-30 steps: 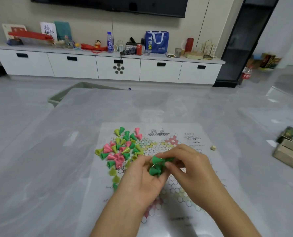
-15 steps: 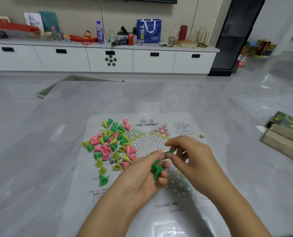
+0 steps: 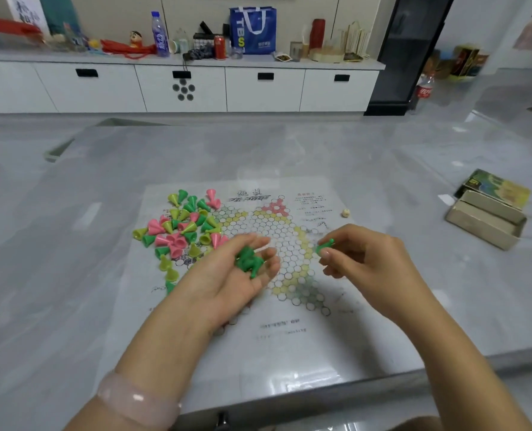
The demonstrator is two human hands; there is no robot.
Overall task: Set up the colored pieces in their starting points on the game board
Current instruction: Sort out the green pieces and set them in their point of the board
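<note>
Once the right hand pinched one green cone piece off the left hand's cupped green cluster, it had swung toward the board's right point; placement next.

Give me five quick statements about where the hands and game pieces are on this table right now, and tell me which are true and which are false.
1. The left hand cradles several green pieces in its palm. True.
2. The right hand pinches a pink piece. False: it pinches a single green piece.
3. The loose pile of pieces lies on the left part of the game board. True.
4. The open box sits left of the board. False: it sits to the right.
5. The pink corner at the board's far end is filled with pieces. False: its holes are bare.
</note>
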